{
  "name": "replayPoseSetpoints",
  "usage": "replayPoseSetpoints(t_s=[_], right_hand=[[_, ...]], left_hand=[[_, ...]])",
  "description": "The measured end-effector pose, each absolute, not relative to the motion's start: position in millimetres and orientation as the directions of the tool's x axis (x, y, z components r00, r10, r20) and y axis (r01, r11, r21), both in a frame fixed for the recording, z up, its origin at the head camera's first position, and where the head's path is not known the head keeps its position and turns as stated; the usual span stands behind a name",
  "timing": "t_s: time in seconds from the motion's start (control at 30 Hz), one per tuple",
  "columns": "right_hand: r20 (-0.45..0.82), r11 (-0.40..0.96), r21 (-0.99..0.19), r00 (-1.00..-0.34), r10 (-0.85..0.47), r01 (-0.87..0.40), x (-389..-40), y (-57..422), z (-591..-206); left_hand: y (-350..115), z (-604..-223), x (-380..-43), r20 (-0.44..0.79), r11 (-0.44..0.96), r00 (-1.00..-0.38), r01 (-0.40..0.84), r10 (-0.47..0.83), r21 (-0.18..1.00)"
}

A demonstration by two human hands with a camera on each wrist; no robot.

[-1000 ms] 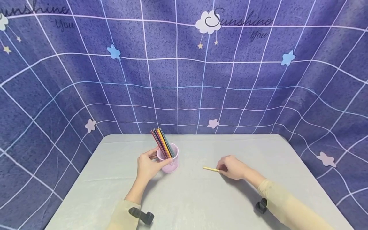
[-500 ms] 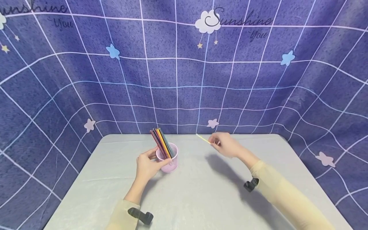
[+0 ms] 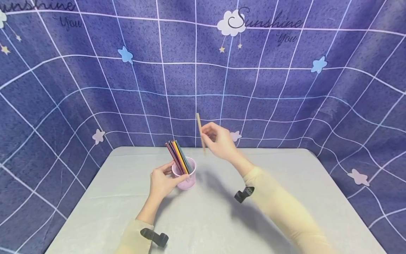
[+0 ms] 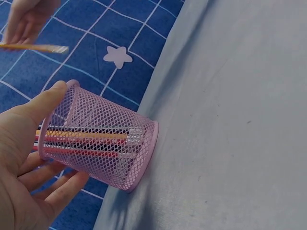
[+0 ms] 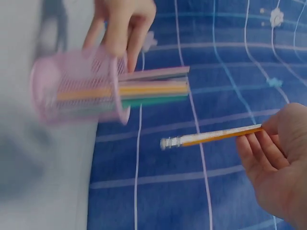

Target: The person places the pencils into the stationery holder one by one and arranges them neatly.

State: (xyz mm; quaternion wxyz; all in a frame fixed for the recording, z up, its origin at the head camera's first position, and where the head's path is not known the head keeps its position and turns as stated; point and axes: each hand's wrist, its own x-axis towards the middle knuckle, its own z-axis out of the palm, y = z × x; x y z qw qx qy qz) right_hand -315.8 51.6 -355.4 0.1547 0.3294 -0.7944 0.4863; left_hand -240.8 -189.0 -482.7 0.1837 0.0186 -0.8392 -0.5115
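A pink mesh pencil cup (image 3: pixel 186 184) stands on the table, a bundle of colored pencils (image 3: pixel 178 157) leaning left inside it. My left hand (image 3: pixel 162 181) holds the cup from the left, thumb at the rim and fingers round the side, as the left wrist view shows. Up and to the right of the cup, my right hand (image 3: pixel 220 141) pinches a yellow pencil (image 5: pixel 218 136) between thumb and fingertips. That pencil is nearly upright in the air, its metal-banded end (image 5: pixel 171 143) pointing down toward the table. It is apart from the cup.
A pale grey cloth covers the table (image 3: pixel 203 218). Behind and at both sides hangs a blue-purple curtain (image 3: pixel 209 81) with grid lines and stars. Each sleeve carries a black wrist device (image 3: pixel 244 194).
My right hand has lifted the yellow pencil off the table and carried it up and left, turning it from flat to nearly upright. The left hand and the cup stay put.
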Motion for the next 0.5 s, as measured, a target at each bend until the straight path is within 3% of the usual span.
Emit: replayPoseSetpoints(t_s=[0.2, 0.5], right_hand=[[0.57, 0.291, -0.648, -0.702, -0.428, -0.704, -312.0, 12.5, -360.6], [0.457, 0.382, -0.608, -0.7, -0.549, -0.696, -315.3, -17.2, -396.8]], left_hand=[[-189.2, -481.0, -240.1, 0.293, 0.469, -0.931, 0.164, -0.217, 0.868], [-189.2, -483.9, -241.5, 0.31, 0.485, -0.929, 0.18, -0.202, 0.856]])
